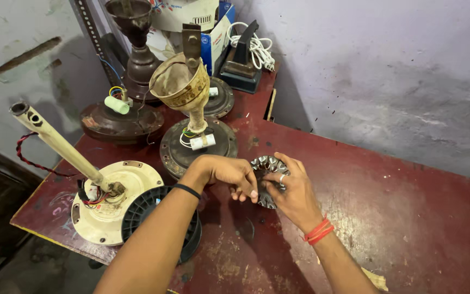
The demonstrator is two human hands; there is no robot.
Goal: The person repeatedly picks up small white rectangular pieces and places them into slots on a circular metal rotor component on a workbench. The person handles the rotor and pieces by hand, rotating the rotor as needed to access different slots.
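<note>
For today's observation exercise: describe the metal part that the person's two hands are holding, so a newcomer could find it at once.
Start at the dark red table and find the two hands meeting near its middle. Between the left hand and the right hand sits a small round toothed metal part. Unlike the large brown and cream fan motors to the left, it is shiny silver with a notched rim.

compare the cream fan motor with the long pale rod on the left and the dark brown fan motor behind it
The cream fan motor is pale and chipped; the dark brown fan motor is dark all over. The cream one's long rod leans out to the left; the brown one's stem carries an upright dark cup. The cream one sits near the table's front edge, the brown one nearer the wall. Both show loose wiring.
</note>
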